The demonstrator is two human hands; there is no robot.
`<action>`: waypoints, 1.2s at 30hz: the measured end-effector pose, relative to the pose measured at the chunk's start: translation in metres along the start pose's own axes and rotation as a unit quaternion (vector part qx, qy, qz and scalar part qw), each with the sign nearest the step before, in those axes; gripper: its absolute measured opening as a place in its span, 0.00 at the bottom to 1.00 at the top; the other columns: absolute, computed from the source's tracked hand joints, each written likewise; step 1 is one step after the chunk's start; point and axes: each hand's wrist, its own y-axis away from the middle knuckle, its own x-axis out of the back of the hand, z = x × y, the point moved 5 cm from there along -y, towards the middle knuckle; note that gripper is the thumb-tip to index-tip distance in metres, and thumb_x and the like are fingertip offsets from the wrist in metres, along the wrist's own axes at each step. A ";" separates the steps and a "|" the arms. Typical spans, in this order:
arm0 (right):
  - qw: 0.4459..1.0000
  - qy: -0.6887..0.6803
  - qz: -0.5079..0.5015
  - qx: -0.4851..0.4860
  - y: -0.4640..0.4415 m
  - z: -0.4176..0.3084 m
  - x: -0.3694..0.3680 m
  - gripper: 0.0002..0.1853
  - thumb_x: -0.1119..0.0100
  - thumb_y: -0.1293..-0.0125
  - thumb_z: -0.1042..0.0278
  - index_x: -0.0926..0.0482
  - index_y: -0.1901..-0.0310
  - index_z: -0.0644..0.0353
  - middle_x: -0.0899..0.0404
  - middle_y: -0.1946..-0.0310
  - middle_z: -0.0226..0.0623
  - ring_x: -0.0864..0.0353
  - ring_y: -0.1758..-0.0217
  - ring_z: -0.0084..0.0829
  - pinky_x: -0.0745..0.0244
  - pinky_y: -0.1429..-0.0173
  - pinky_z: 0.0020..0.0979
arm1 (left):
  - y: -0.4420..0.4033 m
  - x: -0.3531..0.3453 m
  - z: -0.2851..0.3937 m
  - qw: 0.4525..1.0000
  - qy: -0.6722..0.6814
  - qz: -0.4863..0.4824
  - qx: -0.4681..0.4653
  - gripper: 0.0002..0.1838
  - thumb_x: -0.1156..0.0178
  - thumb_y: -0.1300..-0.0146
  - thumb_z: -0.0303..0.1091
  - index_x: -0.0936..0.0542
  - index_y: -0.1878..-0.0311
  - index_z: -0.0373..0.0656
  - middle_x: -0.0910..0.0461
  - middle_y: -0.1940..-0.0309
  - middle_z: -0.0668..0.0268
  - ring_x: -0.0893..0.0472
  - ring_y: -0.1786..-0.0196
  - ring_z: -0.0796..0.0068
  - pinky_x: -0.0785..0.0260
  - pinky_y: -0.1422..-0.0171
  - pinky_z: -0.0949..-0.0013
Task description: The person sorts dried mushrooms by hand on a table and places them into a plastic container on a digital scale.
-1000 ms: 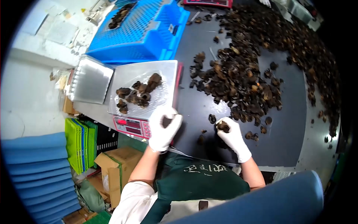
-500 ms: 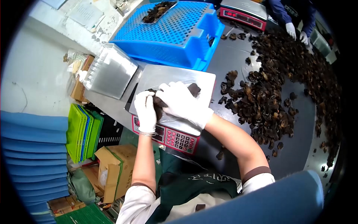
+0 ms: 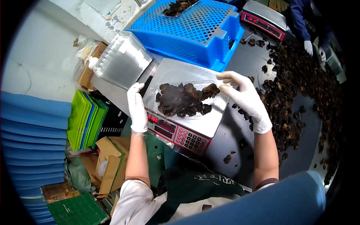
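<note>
A clear plastic tray (image 3: 153, 98) rests on the metal platform of a red electronic scale (image 3: 176, 129). Dark, curled wood ear mushrooms (image 3: 182, 99) are heaped in it. Both of my hands wear white gloves. My left hand (image 3: 137, 110) is beside the tray's left end, fingers stretched upward and holding nothing. At the right end, my right hand (image 3: 243, 99) is open with fingers apart, its fingertips close to the tray's corner; whether they touch it I cannot tell. The scale's red display is lit.
A blue crate (image 3: 187, 26) stands behind the scale, with a tray of mushrooms on top. Stacked clear trays (image 3: 122, 60) are at the left. A large mushroom pile (image 3: 288, 86) spreads over the right side. A co-worker's gloved hands (image 3: 308, 48) and another scale (image 3: 264, 20) are farther back.
My hands have come off the mushrooms and moved apart to either side of the tray, exposing its contents. The view has shifted slightly.
</note>
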 end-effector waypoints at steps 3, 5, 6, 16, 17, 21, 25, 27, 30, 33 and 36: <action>1.000 0.010 0.028 -0.001 0.013 0.021 0.009 0.19 0.36 0.37 0.66 0.20 0.46 0.66 0.18 0.56 0.33 0.23 0.53 0.23 0.27 0.46 0.27 | -0.012 -0.003 0.008 0.999 -0.009 -0.020 -0.026 0.16 0.55 0.23 0.35 0.22 0.43 0.38 0.24 0.42 0.58 0.28 0.35 0.63 0.41 0.27 0.61; 0.998 0.052 0.034 -0.002 0.020 0.022 0.003 0.19 0.36 0.37 0.66 0.20 0.47 0.65 0.17 0.57 0.36 0.22 0.53 0.25 0.27 0.46 0.27 | -0.016 -0.016 0.015 0.995 -0.051 -0.071 -0.042 0.16 0.51 0.28 0.30 0.22 0.42 0.39 0.24 0.42 0.57 0.27 0.35 0.62 0.40 0.27 0.61; 0.995 0.096 0.033 0.011 0.022 0.022 0.000 0.19 0.36 0.37 0.66 0.19 0.47 0.64 0.17 0.56 0.38 0.21 0.53 0.26 0.27 0.46 0.28 | -0.014 -0.026 0.013 0.991 -0.063 -0.101 -0.058 0.17 0.46 0.31 0.31 0.22 0.41 0.42 0.25 0.41 0.55 0.28 0.35 0.58 0.39 0.28 0.59; 0.963 0.265 -0.035 -0.043 0.066 0.031 -0.003 0.15 0.42 0.36 0.54 0.18 0.66 0.59 0.18 0.69 0.48 0.17 0.61 0.46 0.23 0.57 0.44 | 0.029 -0.121 0.078 0.888 -0.189 -0.351 -0.231 0.13 0.35 0.40 0.36 0.15 0.52 0.51 0.19 0.54 0.68 0.26 0.42 0.61 0.44 0.30 0.52; 0.948 0.308 -0.067 -0.046 0.080 0.041 -0.005 0.15 0.41 0.37 0.55 0.19 0.66 0.59 0.18 0.68 0.47 0.17 0.62 0.46 0.23 0.58 0.44 | 0.033 -0.121 0.085 0.883 -0.216 -0.301 -0.287 0.11 0.37 0.39 0.35 0.15 0.53 0.51 0.19 0.57 0.68 0.25 0.44 0.63 0.44 0.31 0.51; 0.888 0.443 -0.112 -0.047 0.152 0.099 -0.024 0.12 0.37 0.41 0.60 0.20 0.63 0.59 0.21 0.64 0.44 0.17 0.63 0.46 0.21 0.61 0.42 | 0.042 -0.115 0.114 0.885 -0.253 -0.223 -0.320 0.23 0.34 0.43 0.36 0.19 0.42 0.47 0.23 0.45 0.59 0.27 0.40 0.54 0.44 0.30 0.50; 0.905 0.421 -0.063 -0.005 0.202 0.118 -0.038 0.09 0.37 0.42 0.67 0.22 0.60 0.56 0.25 0.61 0.39 0.21 0.59 0.41 0.21 0.60 0.39 | 0.092 -0.115 0.151 0.892 -0.097 -0.301 -0.322 0.13 0.31 0.47 0.32 0.17 0.56 0.44 0.21 0.54 0.59 0.21 0.54 0.57 0.29 0.49 0.56; 0.917 0.397 0.014 0.015 0.211 0.114 -0.028 0.13 0.36 0.44 0.69 0.20 0.56 0.55 0.26 0.61 0.36 0.23 0.55 0.39 0.24 0.57 0.37 | 0.138 -0.133 0.153 0.840 -0.072 -0.456 -0.286 0.11 0.31 0.46 0.34 0.17 0.60 0.43 0.21 0.58 0.62 0.20 0.58 0.60 0.27 0.56 0.59; 0.874 0.451 0.174 0.048 0.206 0.101 -0.005 0.13 0.38 0.44 0.72 0.20 0.56 0.54 0.25 0.59 0.35 0.25 0.54 0.39 0.27 0.51 0.36 | 0.206 -0.166 0.134 0.811 -0.069 -0.543 -0.204 0.15 0.31 0.44 0.38 0.19 0.56 0.44 0.23 0.58 0.63 0.20 0.59 0.61 0.25 0.56 0.62; 0.921 0.376 0.101 0.003 0.215 0.150 -0.009 0.04 0.41 0.43 0.73 0.23 0.66 0.55 0.25 0.63 0.34 0.24 0.58 0.39 0.25 0.55 0.37 | 0.244 -0.189 0.118 0.805 -0.104 -0.542 -0.216 0.19 0.31 0.44 0.38 0.22 0.51 0.44 0.25 0.52 0.61 0.22 0.55 0.59 0.24 0.55 0.62; 0.941 0.287 0.178 0.011 0.230 0.135 0.016 0.07 0.42 0.47 0.77 0.24 0.67 0.54 0.26 0.68 0.35 0.22 0.62 0.40 0.24 0.57 0.38 | 0.257 -0.197 0.110 0.797 -0.114 -0.543 -0.241 0.16 0.32 0.46 0.35 0.23 0.56 0.44 0.25 0.54 0.61 0.21 0.55 0.59 0.24 0.55 0.61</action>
